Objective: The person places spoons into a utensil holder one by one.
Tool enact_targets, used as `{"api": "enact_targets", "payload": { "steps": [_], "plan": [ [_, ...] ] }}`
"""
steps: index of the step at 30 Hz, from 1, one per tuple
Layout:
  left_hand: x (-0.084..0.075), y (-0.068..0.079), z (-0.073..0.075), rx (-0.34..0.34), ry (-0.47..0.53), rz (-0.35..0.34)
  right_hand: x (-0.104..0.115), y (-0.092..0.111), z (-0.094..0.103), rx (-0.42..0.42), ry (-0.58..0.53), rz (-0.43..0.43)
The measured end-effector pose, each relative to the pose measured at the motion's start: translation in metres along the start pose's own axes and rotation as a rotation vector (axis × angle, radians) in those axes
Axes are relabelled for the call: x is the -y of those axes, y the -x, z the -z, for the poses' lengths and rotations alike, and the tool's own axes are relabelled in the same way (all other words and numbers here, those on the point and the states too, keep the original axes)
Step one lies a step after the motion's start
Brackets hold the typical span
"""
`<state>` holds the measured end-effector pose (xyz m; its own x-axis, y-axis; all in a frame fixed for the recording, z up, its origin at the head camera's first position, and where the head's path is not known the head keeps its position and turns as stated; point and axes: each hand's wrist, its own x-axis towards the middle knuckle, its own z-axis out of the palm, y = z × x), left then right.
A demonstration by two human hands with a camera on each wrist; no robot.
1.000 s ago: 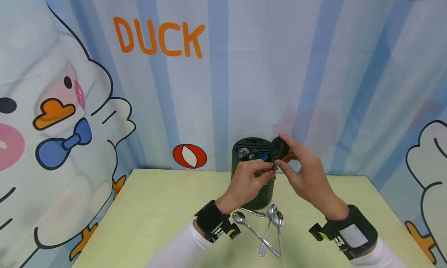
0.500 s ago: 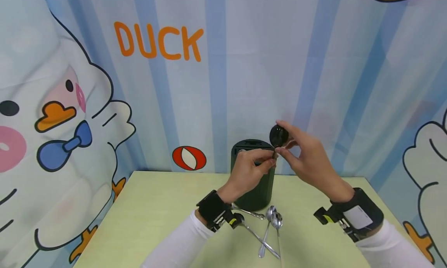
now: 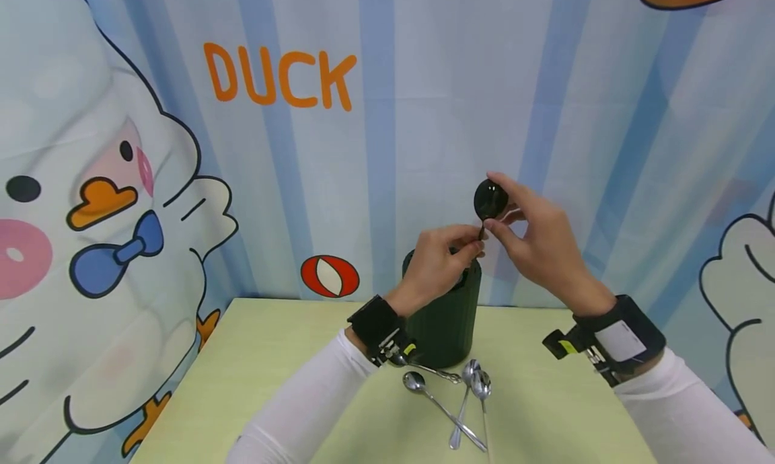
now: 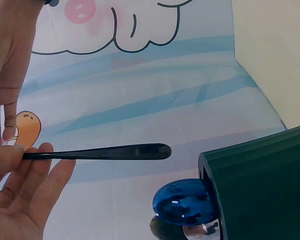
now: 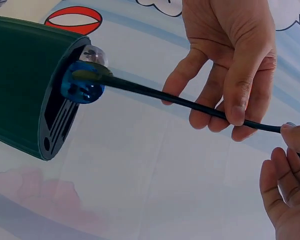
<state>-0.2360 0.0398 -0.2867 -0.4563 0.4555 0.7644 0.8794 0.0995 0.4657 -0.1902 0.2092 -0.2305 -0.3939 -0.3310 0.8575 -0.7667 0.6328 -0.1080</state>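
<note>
A black spoon [image 3: 490,199] is held upright above a dark green utensil holder [image 3: 445,329], bowl at the top. My left hand [image 3: 438,265] pinches its thin handle between thumb and fingers. Higher up, my right hand [image 3: 539,242] grips it around the neck, close to the bowl. In the left wrist view the handle [image 4: 110,152] ends free in the air, apart from the holder's opening. A shiny blue rounded piece [image 4: 182,201], like a spoon bowl, sticks out of that opening, and a clear rounded one [image 5: 94,54] shows beside it in the right wrist view.
Several silver spoons lie on the pale yellow table [image 3: 272,356] in front of the holder, including one at the left [image 3: 414,381] crossing another. Slots [image 5: 62,125] run along part of the holder's top. A duck-print curtain [image 3: 424,114] hangs behind the table.
Both hands have risen with the black spoon, from the holder's rim to well above it. The grips look much the same. The silver spoons have not moved.
</note>
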Motion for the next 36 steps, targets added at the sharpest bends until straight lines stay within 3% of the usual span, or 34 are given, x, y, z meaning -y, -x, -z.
{"api": "enact_targets", "payload": {
  "steps": [8, 16, 30, 36],
  "plan": [
    [0.011, -0.017, 0.005, -0.006, -0.033, -0.014, -0.013, -0.013, -0.004, 0.004, -0.008, -0.035],
    [0.015, -0.027, 0.006, -0.016, -0.055, 0.04, -0.022, -0.02, -0.009, 0.021, -0.005, -0.059],
    [0.043, -0.024, -0.004, -0.001, -0.101, 0.074, -0.046, -0.008, -0.028, 0.057, 0.015, -0.102],
    [0.055, -0.012, -0.007, 0.005, -0.124, 0.129, -0.051, 0.001, -0.043, 0.085, 0.017, -0.121]
  ]
}}
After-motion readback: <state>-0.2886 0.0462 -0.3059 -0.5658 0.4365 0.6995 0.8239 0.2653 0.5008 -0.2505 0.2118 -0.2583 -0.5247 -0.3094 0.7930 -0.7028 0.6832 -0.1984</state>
